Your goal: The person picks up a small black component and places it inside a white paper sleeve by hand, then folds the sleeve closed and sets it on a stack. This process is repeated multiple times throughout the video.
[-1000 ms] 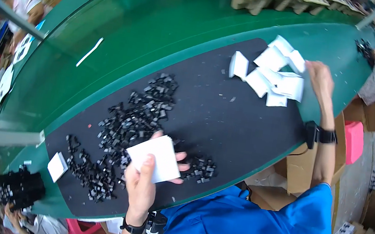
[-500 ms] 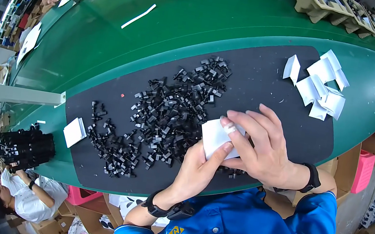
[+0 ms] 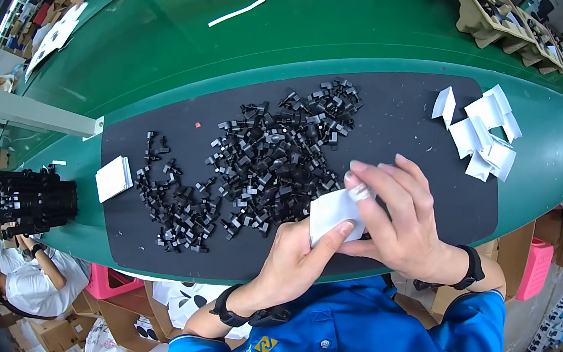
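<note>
My left hand (image 3: 292,259) grips a folded white paper sheet (image 3: 331,213), its thumb lying across the front. My right hand (image 3: 406,231) arches over the sheet's right side with a white-wrapped fingertip at the upper corner. Its thumb reaches the lower right edge, partly behind the paper. Beyond the hands lies a wide pile of small black plastic parts (image 3: 277,157), with a smaller scatter (image 3: 181,212) to its left. A neat stack of white papers (image 3: 113,178) sits at the left edge of the black mat (image 3: 407,115). Several loosely folded white papers (image 3: 484,137) lie at the mat's far right.
Green table (image 3: 319,21) surrounds the mat, with a white strip (image 3: 237,12) on its far part. Black items (image 3: 34,201) are bundled at the left end, below a metal post (image 3: 29,109). Beige trays (image 3: 490,21) line the far right. Other people work nearby.
The wrapped fingertip of my right hand has slid up and right along the sheet toward its upper corner. The view has shifted slightly; the piles look the same.
</note>
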`<control>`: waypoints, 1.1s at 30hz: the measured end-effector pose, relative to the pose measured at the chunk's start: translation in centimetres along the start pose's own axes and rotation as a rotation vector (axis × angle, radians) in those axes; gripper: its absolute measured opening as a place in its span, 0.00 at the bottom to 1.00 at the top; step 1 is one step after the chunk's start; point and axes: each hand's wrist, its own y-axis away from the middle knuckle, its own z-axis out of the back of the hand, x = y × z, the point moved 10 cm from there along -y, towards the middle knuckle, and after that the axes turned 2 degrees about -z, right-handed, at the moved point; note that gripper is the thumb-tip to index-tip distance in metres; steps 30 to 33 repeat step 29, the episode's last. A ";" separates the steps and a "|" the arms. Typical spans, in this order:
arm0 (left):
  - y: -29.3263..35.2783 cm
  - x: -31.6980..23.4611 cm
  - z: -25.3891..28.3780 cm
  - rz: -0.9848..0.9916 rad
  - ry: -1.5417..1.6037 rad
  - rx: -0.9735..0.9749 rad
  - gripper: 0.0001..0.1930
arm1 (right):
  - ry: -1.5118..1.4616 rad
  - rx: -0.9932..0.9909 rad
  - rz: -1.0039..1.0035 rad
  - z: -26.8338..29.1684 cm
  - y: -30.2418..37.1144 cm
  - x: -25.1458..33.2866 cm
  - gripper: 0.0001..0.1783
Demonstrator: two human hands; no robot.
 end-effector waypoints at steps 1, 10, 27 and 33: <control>0.3 -0.1 0.0 -0.004 0.001 -0.002 0.13 | 0.051 -0.029 0.045 0.3 0.1 0.7 0.30; 2.8 -1.4 0.7 -0.084 0.022 0.007 0.13 | 0.162 -0.163 0.275 3.5 2.3 4.9 0.27; 4.0 -0.9 1.1 -0.092 0.005 0.026 0.12 | 0.173 -0.131 0.209 2.5 1.8 5.4 0.26; 4.0 -0.9 1.0 -0.093 -0.009 0.048 0.12 | 0.174 -0.142 0.258 2.6 2.5 5.4 0.26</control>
